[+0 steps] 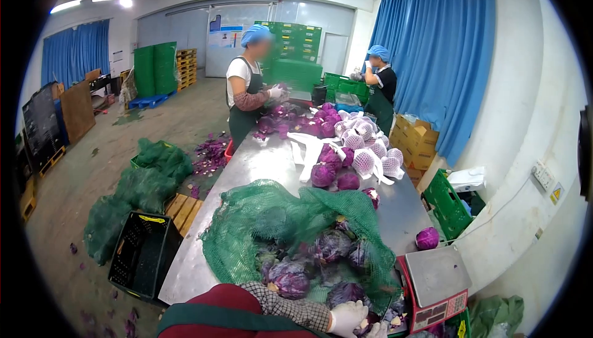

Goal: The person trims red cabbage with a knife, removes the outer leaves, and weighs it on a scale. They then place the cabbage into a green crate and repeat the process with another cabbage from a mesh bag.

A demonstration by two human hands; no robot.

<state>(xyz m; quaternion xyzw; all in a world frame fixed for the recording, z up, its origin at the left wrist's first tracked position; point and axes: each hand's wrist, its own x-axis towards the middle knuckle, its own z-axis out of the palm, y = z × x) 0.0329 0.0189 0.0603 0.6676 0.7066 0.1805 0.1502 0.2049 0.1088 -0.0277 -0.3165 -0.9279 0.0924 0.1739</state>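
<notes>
At the bottom edge, my left hand [349,318] in a white glove has its fingers curled against a dark red cabbage [365,324], which is only partly visible. My right hand [378,330], also gloved and mostly cut off by the frame, closes on the same cabbage from the other side. Just beyond my hands, a green mesh sack [241,233] lies spread on the steel table [204,261]. Several red cabbages with loose, dull outer leaves, such as one cabbage [289,279], rest in and under the mesh.
A red scale [438,276] stands right of the sack, near a single cabbage [427,238]. Farther up are peeled cabbages [323,175] and foam-netted ones [364,160]. Two co-workers [247,84] [381,84] stand beyond. A black crate [141,254] and filled sacks [148,183] sit left.
</notes>
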